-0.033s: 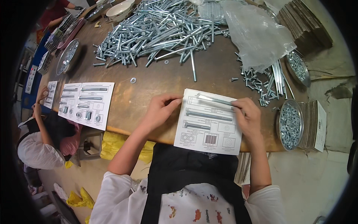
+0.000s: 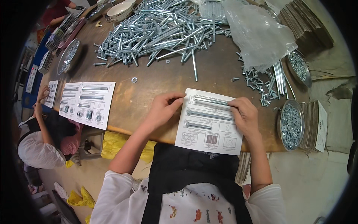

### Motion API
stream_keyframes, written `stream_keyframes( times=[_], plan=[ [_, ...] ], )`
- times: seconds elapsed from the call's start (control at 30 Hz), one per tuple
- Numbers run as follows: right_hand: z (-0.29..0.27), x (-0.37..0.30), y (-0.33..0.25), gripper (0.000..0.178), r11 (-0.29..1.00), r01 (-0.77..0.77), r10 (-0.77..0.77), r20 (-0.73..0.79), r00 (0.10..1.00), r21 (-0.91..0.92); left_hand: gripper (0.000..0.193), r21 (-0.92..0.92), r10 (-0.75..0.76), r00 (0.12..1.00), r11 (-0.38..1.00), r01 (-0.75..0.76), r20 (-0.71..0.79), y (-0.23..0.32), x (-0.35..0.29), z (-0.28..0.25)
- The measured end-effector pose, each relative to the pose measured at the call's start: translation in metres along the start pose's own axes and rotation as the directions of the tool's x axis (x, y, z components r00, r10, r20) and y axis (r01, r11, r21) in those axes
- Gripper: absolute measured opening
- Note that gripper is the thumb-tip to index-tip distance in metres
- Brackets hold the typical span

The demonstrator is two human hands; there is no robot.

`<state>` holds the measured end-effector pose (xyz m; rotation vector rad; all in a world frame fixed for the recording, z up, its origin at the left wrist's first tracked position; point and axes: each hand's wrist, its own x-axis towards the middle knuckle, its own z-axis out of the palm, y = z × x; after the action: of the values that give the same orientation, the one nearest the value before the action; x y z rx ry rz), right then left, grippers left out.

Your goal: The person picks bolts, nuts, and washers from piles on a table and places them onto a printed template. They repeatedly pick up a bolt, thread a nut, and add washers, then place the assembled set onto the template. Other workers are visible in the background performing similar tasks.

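On the tabletop (image 2: pixel 149 84), close to its near edge, a white printed card (image 2: pixel 220 149) lies turned slightly, its upper edge dropping a little toward the right. Near that upper edge is the upper bolt (image 2: pixel 212 101), a long metal one, its long axis running crosswise, nearly in line with the card's top and dipping gently from left to right. Its left end points toward the left hand (image 2: pixel 164 107); its right end disappears under the fingers of the right hand (image 2: pixel 245 115), and which end carries the head is too small to tell. Below it, the middle bolt (image 2: pixel 209 114) and the shorter lower bolt (image 2: pixel 197 125) lie nearly parallel, both with their heads to the left. The right hand comes up from the lower right, forearm almost upright, wrist bent inward, thumb and fingers closed on the bolt's end. The left forearm slants up from the lower left; that hand is palm inward, index finger and thumb reaching to the card's left edge near its top corner, though whether they pinch it cannot be told. Beyond the card spreads a heap of bolts (image 2: pixel 156 33), pointing every way.
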<state>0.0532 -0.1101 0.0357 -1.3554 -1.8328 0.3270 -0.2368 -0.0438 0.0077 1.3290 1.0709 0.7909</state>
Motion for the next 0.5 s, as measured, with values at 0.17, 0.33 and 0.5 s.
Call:
stream_keyframes(
  times=[0.17,0.33,0.5],
  plan=[
    [0.012,0.000,0.009,0.017,0.999,0.020,-0.017,0.057,0.998,-0.050,0.027,0.302,0.136,0.984,0.939,-0.164,0.113,-0.007,0.016,0.014],
    [0.012,-0.011,0.014,0.014,0.993,-0.024,0.026,0.013,1.000,-0.117,0.023,0.393,0.208,0.975,0.892,-0.223,0.082,-0.011,0.022,0.023],
    [-0.003,-0.017,0.029,0.017,0.984,-0.014,0.020,0.035,0.999,-0.179,0.023,0.371,0.177,0.977,0.905,-0.208,0.117,-0.009,0.021,0.017]
  ],
)
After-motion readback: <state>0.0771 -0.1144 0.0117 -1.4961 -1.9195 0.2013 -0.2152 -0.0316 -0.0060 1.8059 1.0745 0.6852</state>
